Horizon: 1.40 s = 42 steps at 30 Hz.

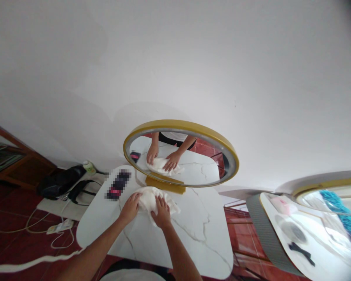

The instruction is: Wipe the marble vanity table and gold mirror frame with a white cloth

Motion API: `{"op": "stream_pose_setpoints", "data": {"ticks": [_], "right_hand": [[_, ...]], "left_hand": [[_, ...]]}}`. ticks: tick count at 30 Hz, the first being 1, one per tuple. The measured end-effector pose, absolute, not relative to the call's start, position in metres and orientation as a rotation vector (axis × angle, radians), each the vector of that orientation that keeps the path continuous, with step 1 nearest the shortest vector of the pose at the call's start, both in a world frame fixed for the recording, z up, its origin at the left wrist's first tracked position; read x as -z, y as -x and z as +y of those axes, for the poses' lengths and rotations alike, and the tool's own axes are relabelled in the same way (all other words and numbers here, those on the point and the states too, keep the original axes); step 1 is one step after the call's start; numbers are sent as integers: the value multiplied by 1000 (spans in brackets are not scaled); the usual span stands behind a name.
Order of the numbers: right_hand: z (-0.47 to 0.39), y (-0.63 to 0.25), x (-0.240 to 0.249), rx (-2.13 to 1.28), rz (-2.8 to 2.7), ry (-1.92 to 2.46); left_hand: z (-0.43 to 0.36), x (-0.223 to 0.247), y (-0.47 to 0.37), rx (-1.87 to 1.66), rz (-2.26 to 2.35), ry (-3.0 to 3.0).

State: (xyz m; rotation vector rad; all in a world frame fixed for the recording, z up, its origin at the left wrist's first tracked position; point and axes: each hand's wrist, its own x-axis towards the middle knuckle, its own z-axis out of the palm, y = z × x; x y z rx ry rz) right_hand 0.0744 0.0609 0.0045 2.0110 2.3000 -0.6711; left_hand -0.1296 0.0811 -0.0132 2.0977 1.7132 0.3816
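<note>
A crumpled white cloth lies on the white marble-patterned table, just in front of the mirror's gold base. My left hand rests on the cloth's left edge, its fingertips against the fabric. On the right part of the cloth lies my right hand, with its fingers spread. Behind the base rises an oval mirror with a gold frame, reflecting both hands and the cloth.
A pixelated dark object lies at the table's back left. Left on the floor are a black bag, a bottle, a power strip and cables. A second table with a mirror stands at right.
</note>
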Motion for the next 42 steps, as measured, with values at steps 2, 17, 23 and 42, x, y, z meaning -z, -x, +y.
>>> {"op": "stream_pose_setpoints", "data": {"ticks": [2,17,23,42], "right_hand": [[47,-79,-5,653,2335,-2027],[-68,-130,0,912,2447,-1729],[-20,-125,2,763,2403,-1900],[-36,-151,14,739,2368,-2013]], "left_hand": [[69,17,131,-419,1689,-2115],[-40,26,152,-91,1305,-2049],[14,28,139,-188,1335,-2117],[-5,32,96,-128,1466,-2175]]}}
